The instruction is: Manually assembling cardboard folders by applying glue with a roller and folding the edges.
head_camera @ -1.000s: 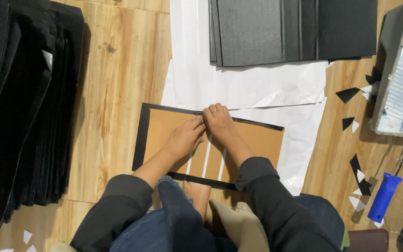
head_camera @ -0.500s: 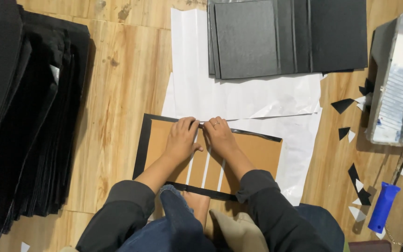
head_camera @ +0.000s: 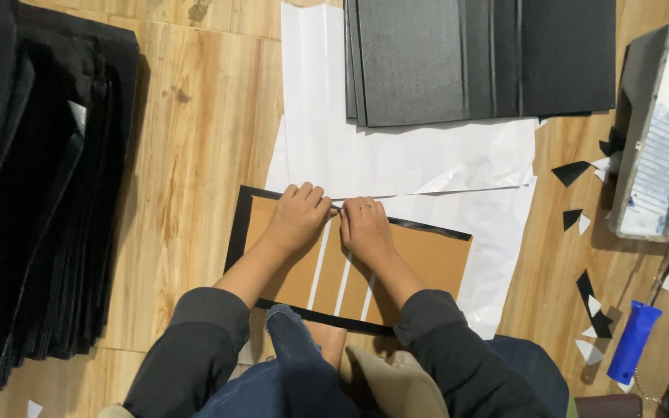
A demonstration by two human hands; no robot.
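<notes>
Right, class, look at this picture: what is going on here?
A person sits on a wooden floor and presses both hands on the far edge of a brown board with a black border. The left hand and right hand lie side by side, fingers curled over the black edge. White paper sheets lie under and beyond the board. Dark sheets are stacked further off, black scraps and a blue-handled tool lie to the right.

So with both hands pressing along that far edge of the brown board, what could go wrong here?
The left hand and right hand press only the middle of the brown board, so the black border might lift near the corners. The board overlaps loose white paper, which could slide or crease. Black offcuts lie close by.
</notes>
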